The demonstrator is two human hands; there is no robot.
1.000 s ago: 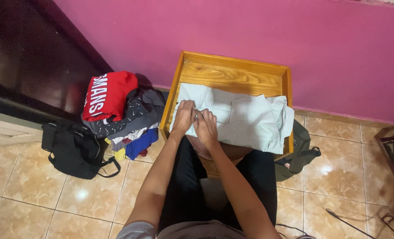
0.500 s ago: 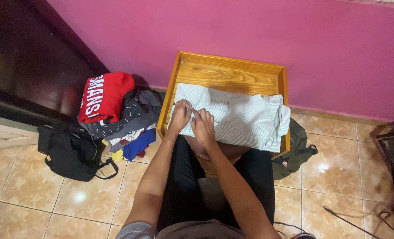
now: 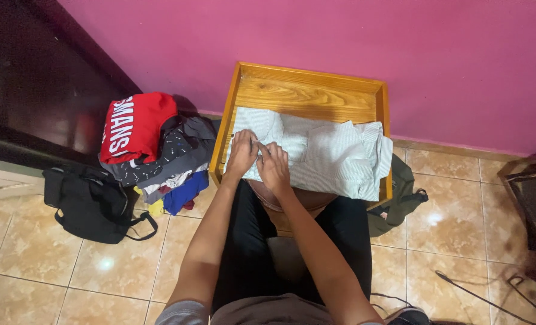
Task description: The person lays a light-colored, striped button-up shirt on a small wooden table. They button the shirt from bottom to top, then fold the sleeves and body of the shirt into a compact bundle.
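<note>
Head view, looking down on a seated person's lap and both forearms.

Item: pale striped shirt (image 3: pixel 328 153), spread across the near half of a wooden drawer (image 3: pixel 307 87) that rests on the tiled floor (image 3: pixel 69 277) against a pink wall (image 3: pixel 340 36); the shirt's right edge hangs over the drawer's side rail.

Left hand (image 3: pixel 242 153): on the shirt's left part, fingers curled, grip pinched together on a fold of the shirt.

Right hand (image 3: pixel 274 165): just beside the left, touching it, grip likewise closed on the same cloth.

Left of the drawer: a pile of folded clothes (image 3: pixel 166 162), topped by a red garment with white lettering (image 3: pixel 134 126), with dark patterned, grey and blue pieces beneath.

Further left: a black bag (image 3: pixel 90 204) with a loop strap, lying on the floor near the pile.

Right of the drawer: an olive-green bag (image 3: pixel 400 192), partly under the drawer's corner.

Lower right: thin black cables (image 3: pixel 478 292) on the tiles.

Upper left: dark wooden furniture (image 3: pixel 33 90).
</note>
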